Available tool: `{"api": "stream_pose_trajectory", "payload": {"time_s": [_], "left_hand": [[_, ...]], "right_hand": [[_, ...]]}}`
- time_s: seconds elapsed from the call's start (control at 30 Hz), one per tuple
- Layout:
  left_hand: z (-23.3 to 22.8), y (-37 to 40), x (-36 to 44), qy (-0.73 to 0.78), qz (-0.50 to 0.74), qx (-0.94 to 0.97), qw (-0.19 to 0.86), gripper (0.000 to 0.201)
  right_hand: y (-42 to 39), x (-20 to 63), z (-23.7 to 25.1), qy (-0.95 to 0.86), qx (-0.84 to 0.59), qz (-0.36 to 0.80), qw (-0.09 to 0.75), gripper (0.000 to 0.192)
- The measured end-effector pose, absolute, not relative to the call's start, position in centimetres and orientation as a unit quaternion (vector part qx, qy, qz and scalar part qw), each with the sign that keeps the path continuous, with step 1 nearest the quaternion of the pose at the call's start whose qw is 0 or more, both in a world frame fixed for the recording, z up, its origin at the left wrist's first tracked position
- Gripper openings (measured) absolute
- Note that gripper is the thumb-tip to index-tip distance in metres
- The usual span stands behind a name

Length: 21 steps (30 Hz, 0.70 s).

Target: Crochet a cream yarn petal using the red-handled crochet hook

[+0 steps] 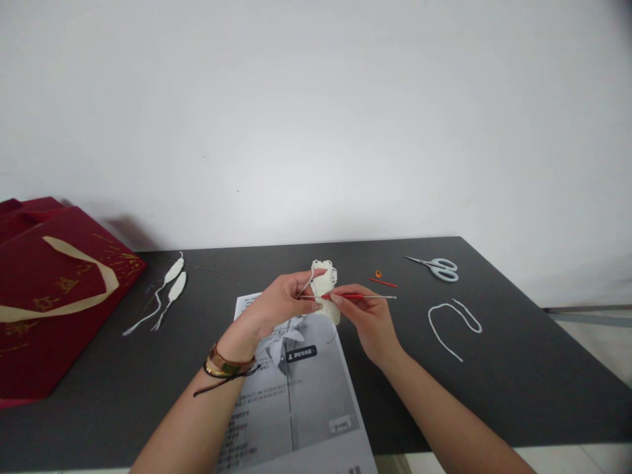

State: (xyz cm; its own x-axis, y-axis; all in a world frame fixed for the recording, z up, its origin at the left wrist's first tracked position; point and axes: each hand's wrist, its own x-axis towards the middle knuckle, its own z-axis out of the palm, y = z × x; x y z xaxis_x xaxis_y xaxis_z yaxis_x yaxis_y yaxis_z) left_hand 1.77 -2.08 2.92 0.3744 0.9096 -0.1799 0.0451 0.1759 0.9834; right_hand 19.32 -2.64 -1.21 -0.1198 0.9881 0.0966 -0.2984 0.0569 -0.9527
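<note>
White wall (316, 118), brighter toward middle; dark table (518, 382) against it; pale floor (600, 337) at right.

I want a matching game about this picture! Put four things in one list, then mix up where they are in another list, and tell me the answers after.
Things
1. crochet hook
2. scissors
3. bag
4. cream yarn piece

Places
A. at the far left of the picture
B. at the fingertips of the left hand, with a loopy top edge
C. lying on the dark table, right of both hands
D. in the right hand, by its red handle

Right pairs: 1-D, 2-C, 3-A, 4-B
</note>
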Motion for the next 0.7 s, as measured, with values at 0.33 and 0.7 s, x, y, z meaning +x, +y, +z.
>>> {"api": "stream_pose_trajectory", "payload": {"time_s": [0.33, 0.7], "left_hand": [[2.77, -2.28, 1.68, 0.402, 0.332, 0.521, 0.676, 0.071], [2.80, -2.23, 1.86, 0.388, 0.351, 0.504, 0.687, 0.070]], "right_hand": [[-2.32, 19.48, -1.44, -0.335, -0.331, 0.689, 0.551, 0.013], [-2.25, 19.84, -1.36, -0.353, -0.336, 0.654, 0.579, 0.014]]}}
